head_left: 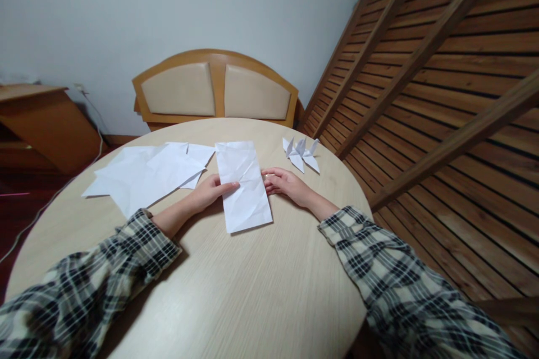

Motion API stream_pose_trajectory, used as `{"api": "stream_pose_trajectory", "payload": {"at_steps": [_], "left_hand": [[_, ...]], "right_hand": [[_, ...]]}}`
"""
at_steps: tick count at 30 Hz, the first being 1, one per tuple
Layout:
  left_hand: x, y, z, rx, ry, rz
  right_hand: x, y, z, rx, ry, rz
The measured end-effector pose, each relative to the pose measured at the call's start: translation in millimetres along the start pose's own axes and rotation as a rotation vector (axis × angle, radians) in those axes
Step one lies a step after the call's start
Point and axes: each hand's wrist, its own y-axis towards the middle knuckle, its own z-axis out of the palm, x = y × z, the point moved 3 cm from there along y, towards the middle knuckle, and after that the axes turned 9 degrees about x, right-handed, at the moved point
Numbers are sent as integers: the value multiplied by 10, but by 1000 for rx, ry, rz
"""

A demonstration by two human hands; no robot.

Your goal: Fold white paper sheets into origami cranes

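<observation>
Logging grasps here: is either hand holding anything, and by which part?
Nothing is gripped. The left hand lies flat over the left edge of the folded paper; the right hand touches its right edge, both about mid-length.

1 white, creased sheet of paper, folded into a long rectangle, lies flat mid-scene, its long sides running near to far.

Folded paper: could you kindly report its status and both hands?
Left hand flat on folded white sheet, right hand at its right edge. Sheet creased, flat on table. Loose sheets left, paper cranes right.
</observation>
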Motion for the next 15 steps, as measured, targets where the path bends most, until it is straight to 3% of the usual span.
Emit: {"api": "stream_pose_trajectory", "payload": {"at_steps": [5,15], "left_hand": [[-59,-21,38,95,167,6],[-37,4,46,111,187,27]], "right_hand": [[-34,28,79,60,-71,-23],[-62,32,69,38,-130,3]]}}
